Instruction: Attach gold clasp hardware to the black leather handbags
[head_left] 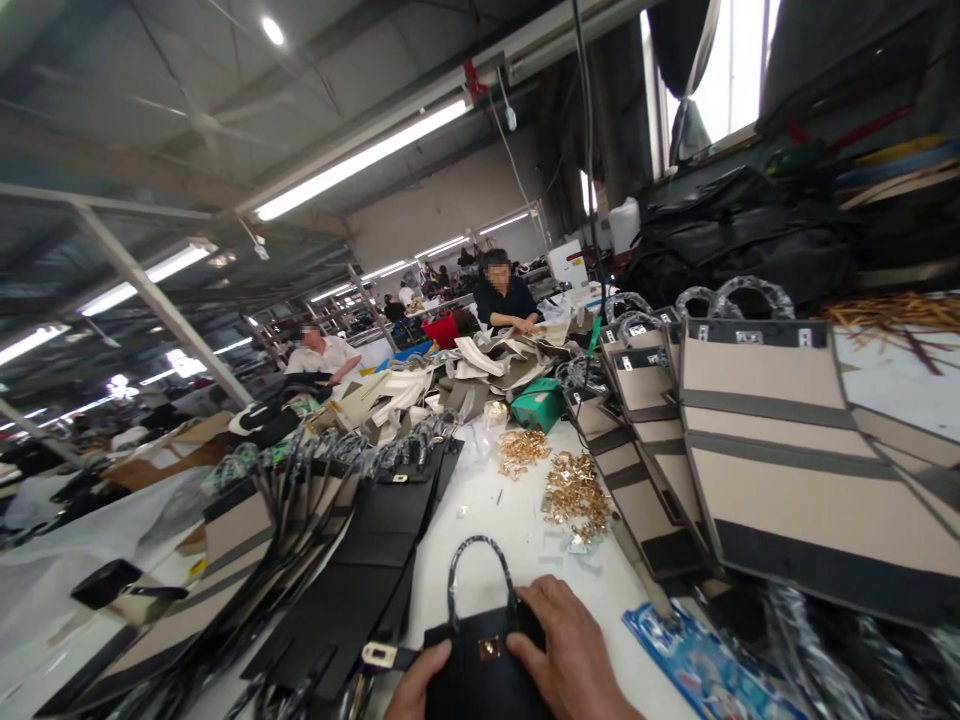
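Observation:
A small black handbag (480,690) with one arched, plastic-wrapped handle lies in front of me at the bottom of the view. It carries a gold clasp (489,648) on its front. My right hand (564,650) grips its right side, the thumb beside the clasp and the fingers over the top edge. My left hand (420,685) holds the left side, thumb on the front; its other fingers are hidden. A black strap with a gold plate (379,655) sticks out to the left, next to my left hand.
Gold-coloured hardware (576,495) is heaped on the white table (480,510). Flat black bag panels (375,540) are stacked at left, beige-lined panels (765,420) at right. A blue printed packet (697,660) lies at lower right. A green box (538,403) and a co-worker (504,292) are beyond.

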